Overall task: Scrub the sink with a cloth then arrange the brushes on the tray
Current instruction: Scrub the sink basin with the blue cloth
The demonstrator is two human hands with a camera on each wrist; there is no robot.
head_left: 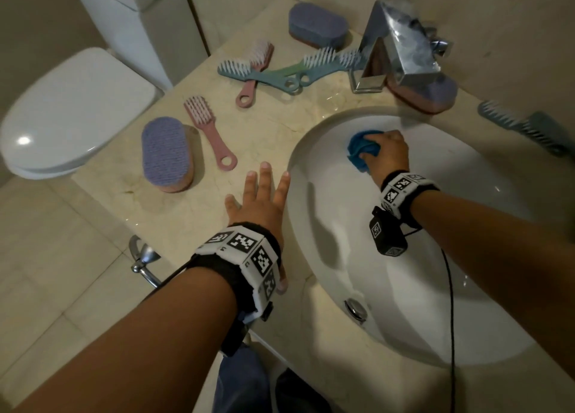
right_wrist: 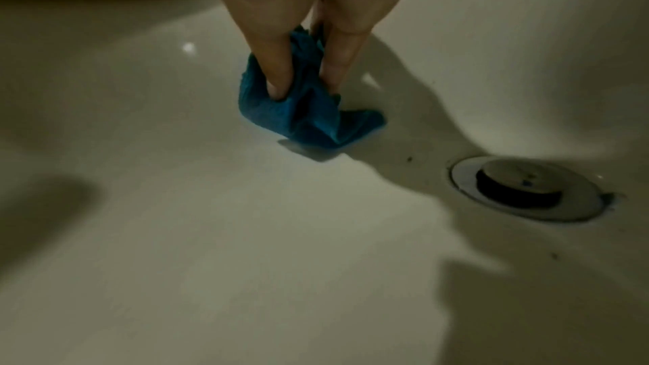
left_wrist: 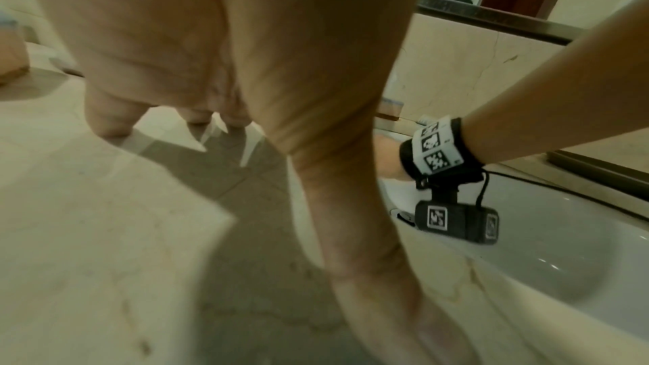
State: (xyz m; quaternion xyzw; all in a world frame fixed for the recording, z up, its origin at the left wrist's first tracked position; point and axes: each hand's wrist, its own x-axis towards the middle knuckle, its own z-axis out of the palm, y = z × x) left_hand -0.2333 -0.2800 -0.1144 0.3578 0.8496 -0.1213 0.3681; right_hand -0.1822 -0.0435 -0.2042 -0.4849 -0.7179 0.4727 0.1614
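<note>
The sink (head_left: 326, 213) is sitting sunk in the counter (head_left: 174, 213), one white glazed bowl, hard and likely slick when wet, so a wiping hand may be sliding easily on it. One tap (head_left: 395, 42) is standing at its back rim, and one drain (right_wrist: 523, 188) is showing on the bowl floor.

The left hand (head_left: 261, 201) is lying flat on the counter just beside the sink rim, fingers straight and spread, holding nothing; it seems to be bracing the body. The right hand (head_left: 385, 152) is reaching into the back of the bowl, below the tap, and its fingers (right_wrist: 277, 65) are bunching one blue cloth (right_wrist: 305, 110) against the glaze. The cloth is looking soft, light and limp, best taken as a wad, as it is now, so it is not slipping out under pressure.

Brushes are lying loose on the counter, still to be arranged. I am counting three oval scrub blocks (head_left: 166, 154), purple on top, probably stiff and easy to take by the sides; one is partly hidden behind the tap. Five or so slim handled brushes (head_left: 208, 132) are lying left of the tap, some crossed; they look light and rigid, best lifted by the handle. More, blurred, are lying at far right. No tray is showing.
</note>
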